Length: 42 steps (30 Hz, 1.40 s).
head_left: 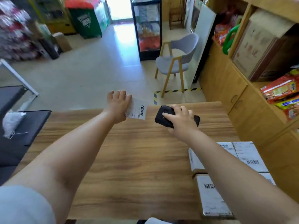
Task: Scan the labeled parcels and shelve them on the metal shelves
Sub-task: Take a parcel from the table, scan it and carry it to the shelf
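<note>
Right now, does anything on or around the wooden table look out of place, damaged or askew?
Nothing looks damaged or spilled. The left hand holds a labeled parcel at the wooden table's far edge, partly overhanging it. The right hand grips the black scanner. The white boxes sit tidily at the table's right side.

Left hand (119, 105) gripping a labeled parcel (137, 109), right hand (181, 120) around a black scanner (165, 114), above wooden table (126, 159).
</note>
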Tool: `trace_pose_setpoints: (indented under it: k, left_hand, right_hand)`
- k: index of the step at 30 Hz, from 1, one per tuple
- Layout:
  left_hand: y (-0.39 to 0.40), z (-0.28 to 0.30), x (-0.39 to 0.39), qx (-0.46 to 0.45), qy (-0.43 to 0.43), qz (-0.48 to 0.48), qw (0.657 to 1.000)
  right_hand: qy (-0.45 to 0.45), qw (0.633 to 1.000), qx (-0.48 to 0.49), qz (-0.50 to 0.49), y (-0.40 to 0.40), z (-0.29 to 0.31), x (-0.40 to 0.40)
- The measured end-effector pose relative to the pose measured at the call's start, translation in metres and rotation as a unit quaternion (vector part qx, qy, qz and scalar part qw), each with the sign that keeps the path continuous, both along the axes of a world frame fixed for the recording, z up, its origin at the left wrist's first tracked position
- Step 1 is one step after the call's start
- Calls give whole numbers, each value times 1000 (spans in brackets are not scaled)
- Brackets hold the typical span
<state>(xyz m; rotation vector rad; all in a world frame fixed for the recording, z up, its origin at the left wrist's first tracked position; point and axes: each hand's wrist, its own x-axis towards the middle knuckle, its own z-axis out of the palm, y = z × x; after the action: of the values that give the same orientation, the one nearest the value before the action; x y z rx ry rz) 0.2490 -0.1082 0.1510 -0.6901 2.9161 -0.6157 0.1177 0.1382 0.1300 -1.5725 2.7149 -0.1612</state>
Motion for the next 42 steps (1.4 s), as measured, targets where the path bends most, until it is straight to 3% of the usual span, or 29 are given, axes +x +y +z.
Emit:
trace_pose_setpoints:
  k: [6, 9, 13, 16, 18, 21, 24, 29, 32, 34, 42]
  left_hand:
    - [1, 14, 23, -27, 4, 33, 999]
    - [3, 14, 36, -36, -2, 58, 998]
    - [11, 6, 62, -9, 22, 110, 994]
    - [30, -10, 100, 55, 84, 189, 977]
    - [51, -27, 135, 112, 163, 285, 938]
    - [83, -53, 190, 189, 266, 442, 836]
    - [106, -67, 249, 210, 343, 541, 739]
    - [124, -67, 370, 161, 444, 676, 566]
    - [129, -59, 461, 120, 493, 714, 483]
    - [125, -47, 527, 98, 505, 729, 453]
    - [91, -11, 774, 3, 519, 759, 394]
  right_hand:
    - [65, 996, 25, 51, -9, 17, 9]
    - [55, 995, 29, 81, -9, 16, 15]
    - [10, 995, 21, 97, -11, 6, 22]
    - [-117, 990, -40, 71, -23, -1, 41]
    - [-217, 969, -105, 48, -40, -5, 67]
    - [-308, 938, -144, 62, -71, -12, 123]
    - [-373, 914, -129, 90, -100, -16, 191]
    - [-379, 903, -80, 185, -134, -11, 321]
    - [-367, 894, -59, 250, -149, -1, 406]
    - [-370, 882, -60, 286, -162, 7, 470]
    - [-375, 841, -66, 384, -227, 36, 727]
